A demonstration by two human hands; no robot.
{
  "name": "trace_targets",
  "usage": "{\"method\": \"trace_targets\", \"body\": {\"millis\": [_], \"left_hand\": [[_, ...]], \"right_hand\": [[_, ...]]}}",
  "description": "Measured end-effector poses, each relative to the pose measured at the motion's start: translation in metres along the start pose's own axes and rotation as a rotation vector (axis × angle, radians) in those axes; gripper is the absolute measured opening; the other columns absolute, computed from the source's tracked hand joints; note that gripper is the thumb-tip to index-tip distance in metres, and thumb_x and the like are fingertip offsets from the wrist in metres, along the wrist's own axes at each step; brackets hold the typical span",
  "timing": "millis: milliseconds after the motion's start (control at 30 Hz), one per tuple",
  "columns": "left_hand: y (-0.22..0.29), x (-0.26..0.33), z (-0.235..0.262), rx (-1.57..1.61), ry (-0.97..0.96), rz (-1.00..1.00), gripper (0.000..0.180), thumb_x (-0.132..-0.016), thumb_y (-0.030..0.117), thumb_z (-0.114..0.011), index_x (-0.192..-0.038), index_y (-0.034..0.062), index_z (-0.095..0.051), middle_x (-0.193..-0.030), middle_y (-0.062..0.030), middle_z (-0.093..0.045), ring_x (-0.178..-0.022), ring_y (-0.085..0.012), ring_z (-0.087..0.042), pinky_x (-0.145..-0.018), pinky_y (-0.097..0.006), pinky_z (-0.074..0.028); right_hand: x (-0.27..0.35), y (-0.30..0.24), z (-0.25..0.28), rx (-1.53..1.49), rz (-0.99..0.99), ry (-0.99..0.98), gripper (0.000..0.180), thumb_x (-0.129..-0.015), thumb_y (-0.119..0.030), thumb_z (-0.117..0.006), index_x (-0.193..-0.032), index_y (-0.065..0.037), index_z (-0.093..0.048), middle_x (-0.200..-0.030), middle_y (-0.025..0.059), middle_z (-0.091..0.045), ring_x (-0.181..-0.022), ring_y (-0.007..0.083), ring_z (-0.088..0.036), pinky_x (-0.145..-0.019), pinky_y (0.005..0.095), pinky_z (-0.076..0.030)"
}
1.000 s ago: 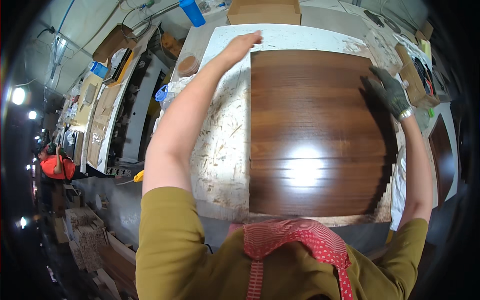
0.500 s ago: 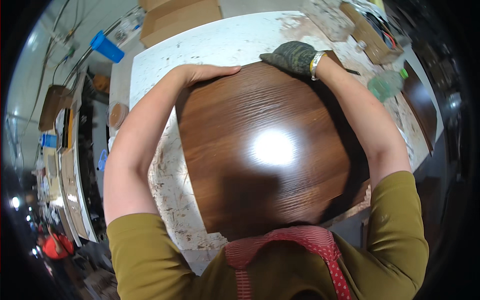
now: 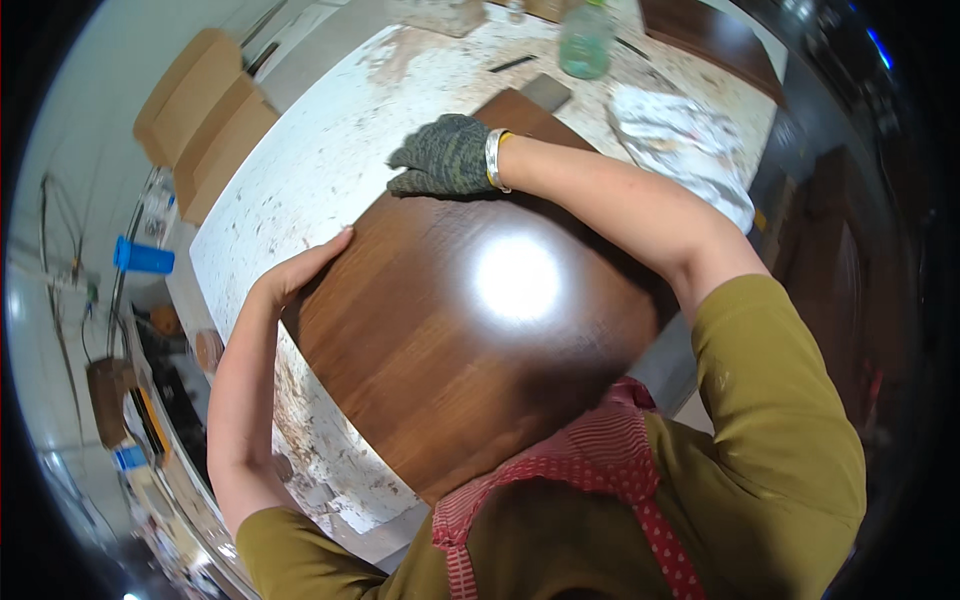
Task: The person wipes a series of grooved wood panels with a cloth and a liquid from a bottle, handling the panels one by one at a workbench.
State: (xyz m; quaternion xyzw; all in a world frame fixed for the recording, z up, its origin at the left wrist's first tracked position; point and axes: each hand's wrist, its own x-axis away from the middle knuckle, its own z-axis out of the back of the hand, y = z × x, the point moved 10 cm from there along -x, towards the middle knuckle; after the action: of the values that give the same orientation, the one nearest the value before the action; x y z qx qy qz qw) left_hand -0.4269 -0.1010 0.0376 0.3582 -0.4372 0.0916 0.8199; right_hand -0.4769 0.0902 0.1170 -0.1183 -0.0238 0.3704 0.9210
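Observation:
A dark brown wood-grain panel [image 3: 430,340] lies across the white, stained table [image 3: 300,150], its near edge close against my apron. My bare left hand [image 3: 300,275] clasps its far left corner, thumb along the edge and the other fingers mostly hidden. On the far edge is my right hand [image 3: 440,158], in a dark grey-green knit glove, fingers curled over the rim. Beyond the right hand, a dark brown part of a board [image 3: 525,118] shows, with a small flat greyish piece [image 3: 546,92] beside it. A bright lamp reflection covers the panel's middle.
A crumpled white cloth [image 3: 680,140] lies on the right. Toward the back stand a greenish clear bottle [image 3: 585,45] and another dark board [image 3: 715,40]. An open cardboard box [image 3: 205,120] and a blue cup [image 3: 145,257] are at the left. A thin black stick [image 3: 513,63] lies behind the panel.
My view has turned to the right, so the bottle and box appear farther left and the white cloth shows fully. The panel appears slanted now; both hands stay on it.

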Motion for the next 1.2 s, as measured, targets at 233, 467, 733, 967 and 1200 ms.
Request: {"method": "trace_targets", "body": {"millis": [233, 467, 733, 967, 1200], "left_hand": [[-0.038, -0.032, 0.02, 0.244, -0.072, -0.066, 0.079, -0.085, 0.068, -0.041, -0.131, 0.0028, -0.049, -0.125, -0.0177, -0.054, -0.114, -0.0198, -0.053, -0.096, -0.032, -0.041], [-0.015, -0.03, -0.001, 0.069, -0.141, -0.184, 0.072, -0.087, 0.059, -0.048, -0.136, 0.0059, -0.043, -0.134, -0.0151, -0.047, -0.119, -0.0205, -0.048, -0.098, -0.033, -0.04], [-0.018, -0.018, -0.021, 0.128, -0.083, -0.182, 0.078, -0.085, 0.066, -0.045, -0.138, 0.0087, -0.04, -0.137, -0.0144, -0.044, -0.125, -0.022, -0.042, -0.103, -0.033, -0.033], [-0.057, 0.0, 0.015, 0.072, 0.059, -0.136, 0.081, -0.082, 0.071, -0.043, -0.125, 0.0028, -0.054, -0.128, -0.013, -0.053, -0.118, -0.0223, -0.048, -0.1, -0.033, -0.035], [-0.109, 0.087, 0.019, 0.808, 0.51, -0.543, 0.05, -0.097, 0.039, -0.038, -0.13, 0.0025, -0.047, -0.124, -0.0066, -0.057, -0.111, -0.0157, -0.052, -0.093, -0.03, -0.041]], "right_hand": [[0.278, 0.072, 0.089, -0.602, -0.564, 0.828, 0.03, -0.09, -0.023, -0.053, -0.108, 0.001, -0.057, -0.095, 0.009, -0.059, -0.084, 0.015, -0.056, -0.078, 0.0274, -0.045], [0.399, -0.045, -0.095, -1.206, -1.008, 0.475, 0.021, -0.092, -0.021, -0.049, -0.103, -0.005, -0.058, -0.086, 0.0063, -0.064, -0.071, 0.0132, -0.06, -0.058, 0.0232, -0.049], [0.346, -0.059, -0.157, -0.696, -0.616, -0.034, 0.024, -0.073, -0.026, -0.068, -0.084, -0.005, -0.069, -0.073, 0.0102, -0.067, -0.075, 0.0268, -0.064, -0.069, 0.0376, -0.05], [0.339, -0.084, -0.139, -1.927, -0.939, 0.285, 0.026, -0.083, -0.018, -0.063, -0.104, -0.003, -0.063, -0.101, 0.0106, -0.065, -0.092, 0.023, -0.063, -0.077, 0.0362, -0.051], [0.469, 0.162, -0.075, -0.404, -0.733, 0.406, 0.037, -0.081, -0.015, -0.061, -0.117, -0.006, -0.056, -0.109, 0.0095, -0.061, -0.092, 0.0177, -0.06, -0.076, 0.0322, -0.049]]}}
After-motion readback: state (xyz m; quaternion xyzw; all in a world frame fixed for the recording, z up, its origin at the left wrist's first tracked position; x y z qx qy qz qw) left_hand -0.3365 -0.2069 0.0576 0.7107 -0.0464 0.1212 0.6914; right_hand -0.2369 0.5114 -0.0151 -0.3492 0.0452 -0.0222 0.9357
